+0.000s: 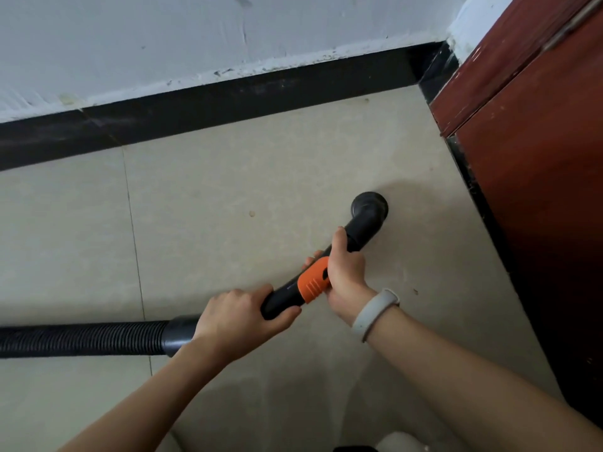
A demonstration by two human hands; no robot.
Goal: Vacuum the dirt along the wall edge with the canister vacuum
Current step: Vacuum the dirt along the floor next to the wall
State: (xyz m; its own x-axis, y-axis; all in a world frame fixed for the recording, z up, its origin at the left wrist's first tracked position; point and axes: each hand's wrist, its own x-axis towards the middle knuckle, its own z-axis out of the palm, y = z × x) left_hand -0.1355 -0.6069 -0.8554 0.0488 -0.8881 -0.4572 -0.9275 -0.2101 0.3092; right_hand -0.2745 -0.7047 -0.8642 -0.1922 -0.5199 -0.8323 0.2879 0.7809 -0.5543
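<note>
your left hand wraps the black vacuum wand in the lower middle of the frame, just ahead of the cuff where the ribbed hose joins it; the fingers curl over the top of the tube and the thumb closes under it, so the tube runs straight through your grip. the hose runs off to the left edge of the frame, low over the floor.

your right hand grips the same wand further up, right at the orange collar. the thumb lies along the top of the tube toward the nozzle, and the fingertips show on the far side of the collar, so the wand sits enclosed in that hand too. a pale wristband sits on that wrist.

beyond your right hand the wand bends down into a round black nozzle, just right of the frame's centre, pointing down at the beige tiled floor; you cannot tell whether it touches the tile. the nozzle is out on the open tile, apart from the black skirting under the white wall across the top of the frame, and nearer the dark edge strip below the red-brown door at the right. small brown specks lie on the tile left of the nozzle.
</note>
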